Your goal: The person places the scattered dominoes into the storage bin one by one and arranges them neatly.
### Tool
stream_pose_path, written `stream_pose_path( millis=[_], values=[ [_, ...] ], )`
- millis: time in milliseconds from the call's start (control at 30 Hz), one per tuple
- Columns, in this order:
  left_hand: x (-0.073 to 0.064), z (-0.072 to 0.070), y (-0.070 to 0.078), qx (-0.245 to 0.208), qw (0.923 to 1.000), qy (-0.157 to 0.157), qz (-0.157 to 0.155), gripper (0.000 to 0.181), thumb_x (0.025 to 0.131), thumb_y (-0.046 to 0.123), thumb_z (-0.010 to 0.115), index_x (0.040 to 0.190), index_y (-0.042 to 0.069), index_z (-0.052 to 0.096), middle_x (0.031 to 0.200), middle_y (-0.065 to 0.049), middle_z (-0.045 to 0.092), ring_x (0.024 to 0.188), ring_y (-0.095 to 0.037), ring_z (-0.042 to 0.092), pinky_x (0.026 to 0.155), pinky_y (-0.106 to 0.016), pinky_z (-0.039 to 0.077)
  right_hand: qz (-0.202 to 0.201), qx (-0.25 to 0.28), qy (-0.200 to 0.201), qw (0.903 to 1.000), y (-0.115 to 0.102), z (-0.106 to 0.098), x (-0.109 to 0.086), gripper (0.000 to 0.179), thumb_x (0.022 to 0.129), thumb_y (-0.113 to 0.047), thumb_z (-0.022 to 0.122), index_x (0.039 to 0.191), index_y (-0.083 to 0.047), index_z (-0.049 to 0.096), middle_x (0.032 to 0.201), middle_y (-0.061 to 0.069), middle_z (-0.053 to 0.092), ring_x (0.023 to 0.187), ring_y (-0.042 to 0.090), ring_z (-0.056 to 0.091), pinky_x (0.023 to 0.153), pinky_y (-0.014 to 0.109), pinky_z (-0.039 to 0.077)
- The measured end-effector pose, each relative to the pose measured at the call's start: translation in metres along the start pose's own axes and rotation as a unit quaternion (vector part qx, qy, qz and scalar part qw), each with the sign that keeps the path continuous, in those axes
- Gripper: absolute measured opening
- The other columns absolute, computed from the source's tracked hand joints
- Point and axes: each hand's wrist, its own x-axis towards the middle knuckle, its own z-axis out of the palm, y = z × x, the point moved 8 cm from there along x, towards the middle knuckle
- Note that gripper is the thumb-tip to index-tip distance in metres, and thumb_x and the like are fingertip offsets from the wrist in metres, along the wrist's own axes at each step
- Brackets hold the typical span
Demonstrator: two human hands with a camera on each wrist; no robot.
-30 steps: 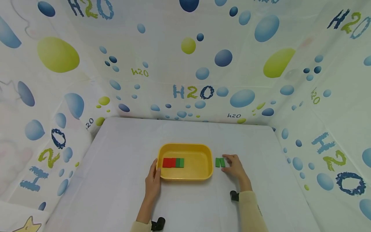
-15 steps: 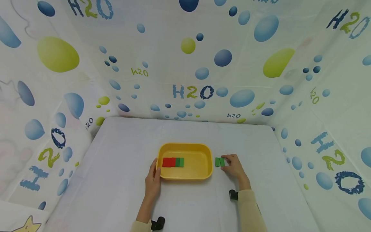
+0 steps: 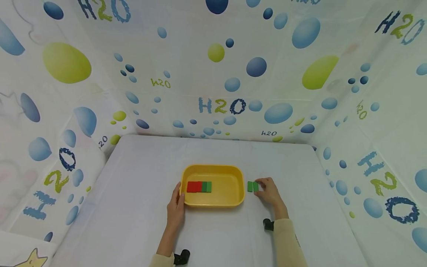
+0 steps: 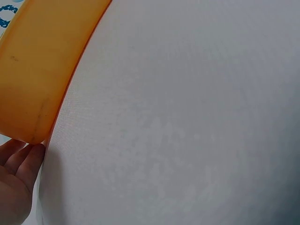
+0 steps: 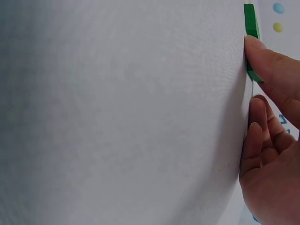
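Note:
A yellow tray lies on the white table in the head view, with red blocks and green blocks in a row inside it. My left hand holds the tray's left end; in the left wrist view its fingers meet the corner of the tray. Right of the tray, my right hand pinches a small green block between thumb and finger. Another green block lies just left of it, a narrow gap apart. In the right wrist view the thumb partly hides the pinched block.
The white table extends around the tray on all sides. A patterned white curtain rises behind it and along both sides. Small black devices are strapped at both wrists.
The green block in my right fingers has straightened from a slight tilt, and the right hand has shifted very slightly left. The left hand and tray stay put.

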Motion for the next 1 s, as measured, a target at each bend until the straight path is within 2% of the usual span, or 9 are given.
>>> stream_pose_path(
  millis=[467, 733, 1000],
  values=[
    [0.0009, -0.0005, -0.0004, 0.000, 1.0000, 0.005, 0.002, 0.049, 0.105, 0.031, 0.041, 0.153, 0.025, 0.032, 0.157, -0.008, 0.037, 0.144, -0.029, 0.036, 0.115, -0.047, 0.033, -0.009, 0.010, 0.013, 0.9998, 0.0027, -0.0042, -0.0041, 0.048, 0.082, -0.008, 0.075, 0.126, 0.002, 0.058, 0.113, 0.019, 0.058, 0.103, 0.031, 0.057, 0.095, 0.050, 0.048],
    [0.0011, 0.0000, -0.0020, 0.001, 1.0000, 0.007, 0.007, 0.049, 0.105, 0.030, 0.041, 0.153, 0.025, 0.033, 0.156, -0.008, 0.038, 0.143, -0.030, 0.038, 0.115, -0.047, 0.034, 0.010, 0.044, 0.011, 0.9989, 0.0067, -0.0056, -0.0051, 0.049, 0.084, -0.008, 0.074, 0.130, -0.001, 0.056, 0.113, 0.017, 0.062, 0.100, 0.027, 0.059, 0.092, 0.044, 0.050],
    [0.0013, -0.0008, -0.0020, 0.004, 0.9998, 0.014, 0.010, 0.048, 0.105, 0.028, 0.041, 0.153, 0.024, 0.035, 0.155, -0.011, 0.040, 0.142, -0.031, 0.039, 0.114, -0.048, 0.035, 0.010, 0.046, 0.026, 0.9986, 0.0092, -0.0099, -0.0039, 0.050, 0.083, -0.007, 0.074, 0.129, 0.001, 0.057, 0.109, 0.017, 0.063, 0.095, 0.025, 0.060, 0.085, 0.036, 0.051]
  ],
)
